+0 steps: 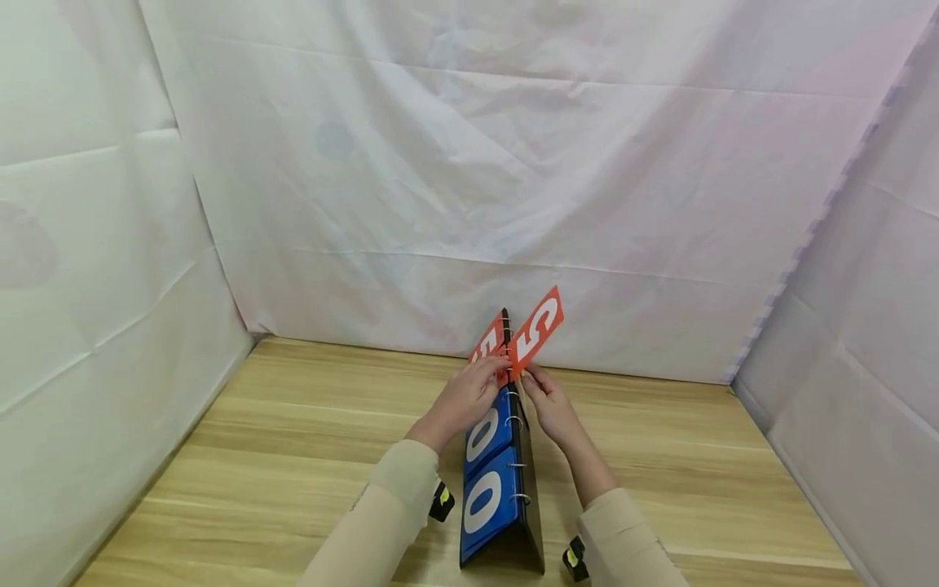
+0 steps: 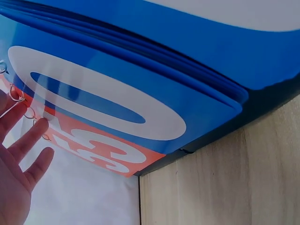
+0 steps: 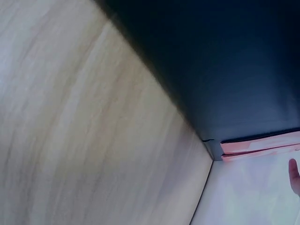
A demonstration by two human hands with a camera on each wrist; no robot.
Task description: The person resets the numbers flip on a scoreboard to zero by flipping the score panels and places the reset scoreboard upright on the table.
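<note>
Both hands are up at the far end of the flip scoreboard (image 1: pixel 506 489), which stands tent-like on the wooden counter (image 1: pixel 257 456), its spine running near to far. The left hand (image 1: pixel 469 395) rests against the red cards at the rings — the wrist view shows its fingers (image 2: pixel 28 140) straight and spread, gripping nothing. The right hand (image 1: pixel 548 406) pinches the lower edge of a raised red card (image 1: pixel 537 330) bearing a white 5, tilted up to the right of the spine. Just left of it, another red card (image 1: pixel 490 338) stands nearly edge-on. On the near left face — 2 blue cards (image 1: pixel 484 473), each showing 0. White sheeting (image 1: pixel 469 163) hangs behind.
</note>
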